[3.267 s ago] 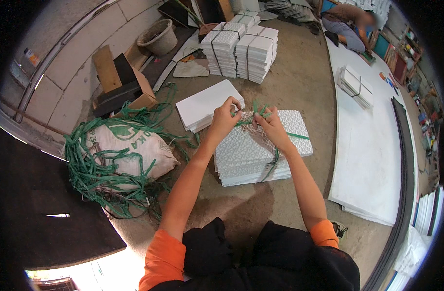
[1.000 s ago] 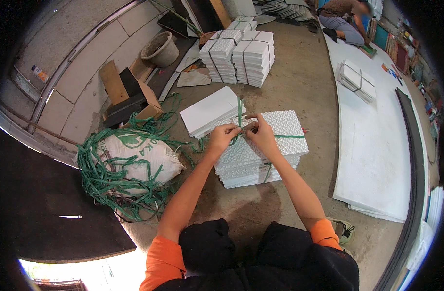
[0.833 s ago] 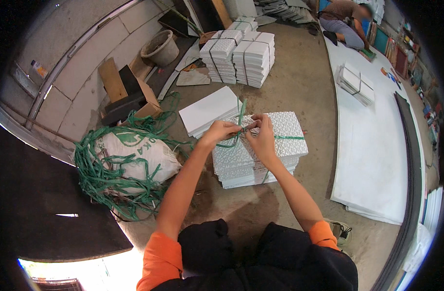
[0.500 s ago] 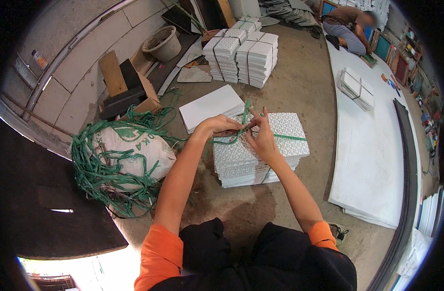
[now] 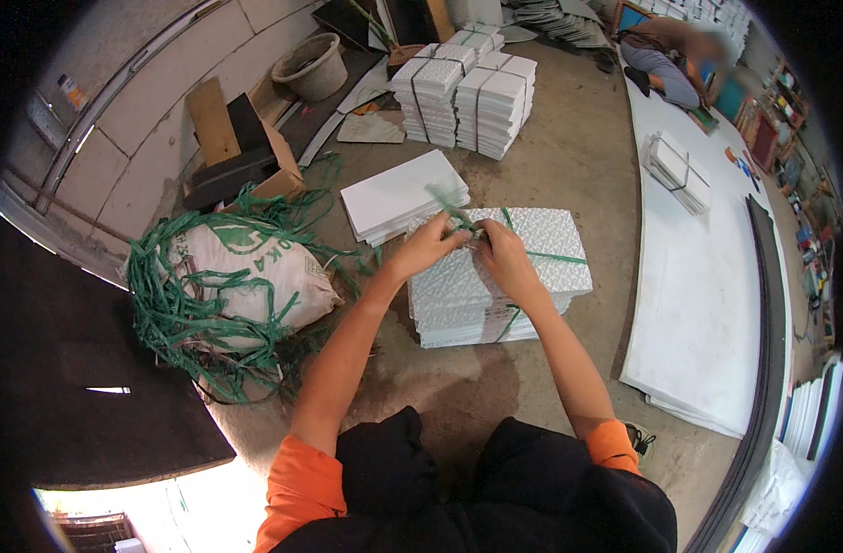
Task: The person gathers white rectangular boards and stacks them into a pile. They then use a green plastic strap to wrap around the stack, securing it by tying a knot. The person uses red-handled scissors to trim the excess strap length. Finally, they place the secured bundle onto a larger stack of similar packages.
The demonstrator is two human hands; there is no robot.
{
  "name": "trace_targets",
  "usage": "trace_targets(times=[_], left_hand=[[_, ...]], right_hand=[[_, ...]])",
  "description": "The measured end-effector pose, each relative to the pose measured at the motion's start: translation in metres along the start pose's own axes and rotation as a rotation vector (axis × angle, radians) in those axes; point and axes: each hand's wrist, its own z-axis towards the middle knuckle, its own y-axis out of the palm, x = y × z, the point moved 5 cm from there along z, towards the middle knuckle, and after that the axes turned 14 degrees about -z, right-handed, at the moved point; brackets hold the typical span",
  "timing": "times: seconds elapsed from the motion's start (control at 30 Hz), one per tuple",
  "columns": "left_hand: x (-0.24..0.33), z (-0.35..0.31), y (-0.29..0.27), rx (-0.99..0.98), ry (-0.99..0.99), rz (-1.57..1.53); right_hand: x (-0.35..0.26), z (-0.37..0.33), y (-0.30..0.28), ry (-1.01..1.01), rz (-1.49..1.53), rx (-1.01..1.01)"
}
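A stack of white textured panels (image 5: 532, 235) lies on the floor in front of me, with green plastic strapping (image 5: 555, 257) running across its top and down its near side. Over the stack's far left part, my left hand (image 5: 430, 245) pinches the strapping. My right hand (image 5: 502, 258) grips it close beside, fingers bent inward, so both hands meet at the crossing. A loose end of the strapping sticks up past my fingers, smeared by motion. What lies between the fingertips is partly hidden.
Smooth white panels (image 5: 403, 189) lie beyond the stack. At left, a sack (image 5: 256, 276) is draped with tangled green strapping. Tied bundles (image 5: 495, 101) and a bucket (image 5: 311, 69) stand farther back. Long white sheets (image 5: 689, 313) spread at right, where another person (image 5: 666, 60) crouches.
My hands have come closer together, and the right fingers, spread before, are now curled around the strapping. The loose strapping end has swung to the left.
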Motion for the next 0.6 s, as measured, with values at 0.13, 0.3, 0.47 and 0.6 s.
trace_targets(times=[0.13, 0.3, 0.47, 0.6], left_hand=[[-0.014, -0.007, -0.034, -0.087, 0.069, 0.448], [-0.015, -0.021, -0.05, 0.122, -0.018, -0.054], [-0.024, -0.033, -0.054, 0.27, -0.018, -0.485], [-0.035, -0.04, -0.063, 0.344, -0.069, -0.58]], right_hand=[[-0.01, 0.005, 0.007, 0.022, -0.226, -0.102], [-0.027, 0.018, 0.007, -0.079, -0.092, -0.19], [-0.039, 0.033, 0.023, -0.145, 0.095, -0.212], [-0.031, 0.054, 0.024, -0.065, 0.133, -0.295]])
